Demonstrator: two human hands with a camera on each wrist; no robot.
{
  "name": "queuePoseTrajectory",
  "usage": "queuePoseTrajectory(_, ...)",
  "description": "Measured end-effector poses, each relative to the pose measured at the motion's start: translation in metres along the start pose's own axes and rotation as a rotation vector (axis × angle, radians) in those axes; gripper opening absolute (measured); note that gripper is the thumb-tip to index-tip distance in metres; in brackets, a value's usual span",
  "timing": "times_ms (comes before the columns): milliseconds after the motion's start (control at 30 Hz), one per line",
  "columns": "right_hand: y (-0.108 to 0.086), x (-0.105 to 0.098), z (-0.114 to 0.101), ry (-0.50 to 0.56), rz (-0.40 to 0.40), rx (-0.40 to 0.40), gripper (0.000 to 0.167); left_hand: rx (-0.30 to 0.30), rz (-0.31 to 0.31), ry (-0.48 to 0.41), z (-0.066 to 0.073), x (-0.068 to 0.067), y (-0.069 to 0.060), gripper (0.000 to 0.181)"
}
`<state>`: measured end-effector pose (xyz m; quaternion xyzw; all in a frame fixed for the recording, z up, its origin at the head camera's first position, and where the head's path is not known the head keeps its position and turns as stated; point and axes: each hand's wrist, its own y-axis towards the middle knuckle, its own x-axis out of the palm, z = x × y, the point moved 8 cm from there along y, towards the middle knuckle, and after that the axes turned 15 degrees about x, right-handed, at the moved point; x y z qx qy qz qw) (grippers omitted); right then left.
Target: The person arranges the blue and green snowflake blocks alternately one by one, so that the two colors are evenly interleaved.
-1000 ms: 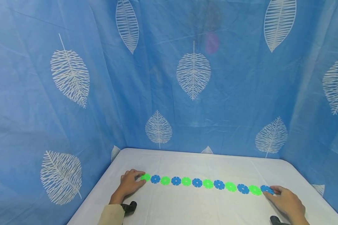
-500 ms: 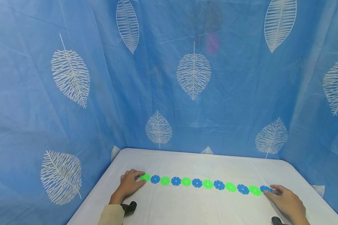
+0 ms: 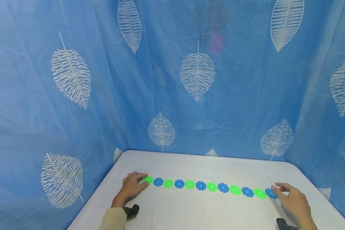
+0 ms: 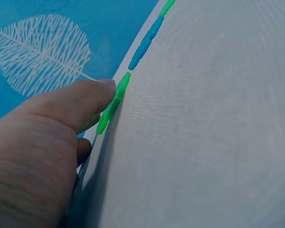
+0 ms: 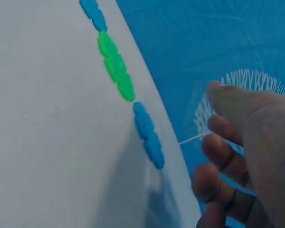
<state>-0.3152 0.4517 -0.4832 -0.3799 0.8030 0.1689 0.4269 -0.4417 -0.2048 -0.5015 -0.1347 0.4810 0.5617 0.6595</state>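
Note:
A row of flat notched plastic building discs, blue and green by turns, lies across the white table. My left hand [image 3: 131, 186] is at the row's left end and holds the green disc [image 4: 115, 103] there between thumb and forefinger, the disc lying on the cloth. Beside that sits a blue disc [image 3: 158, 182]. My right hand [image 3: 294, 200] hovers by the right end, fingers loosely bent and holding nothing. In the right wrist view, the last blue disc [image 5: 148, 135] lies flat, apart from the fingers, with a green disc [image 5: 115, 65] beyond it.
White cloth covers the table [image 3: 201, 210]. Blue curtains [image 3: 230, 95] with white leaf prints hang behind and at both sides. A black strap device [image 3: 132, 210] is on the left wrist, and another black piece [image 3: 283, 223] shows at the right wrist.
My right hand has let go of the last blue disc and risen slightly, up off it. The left hand stays on its green disc, and the row keeps its place.

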Motion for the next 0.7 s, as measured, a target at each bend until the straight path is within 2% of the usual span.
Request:
queuePoseTrajectory(67,-0.004,-0.011,-0.010,0.040,0.072,-0.037,0.066,-0.011,0.004,-0.003,-0.001,-0.001,0.001,0.039)
queuePoseTrajectory(200,-0.019,-0.031,-0.037,0.081,0.208,-0.178,0.054,-0.045,0.015,-0.009,-0.004,-0.002,0.002,0.038)
queuePoseTrajectory(267,-0.029,-0.035,-0.051,0.097,0.242,-0.240,0.051,-0.056,0.034,-0.015,-0.005,-0.004,0.003,0.035)
queuePoseTrajectory(333,-0.038,-0.035,-0.064,0.096,0.251,-0.297,0.053,-0.040,0.072,-0.018,-0.002,-0.010,0.006,0.033)
queuePoseTrajectory(467,-0.051,-0.032,-0.087,0.083,0.249,-0.377,0.061,0.030,0.140,0.014,0.016,-0.024,0.017,0.035)
queuePoseTrajectory(700,-0.073,-0.021,-0.124,0.046,0.331,-0.546,0.066,0.120,0.154,0.141,0.055,-0.038,0.040,0.056)
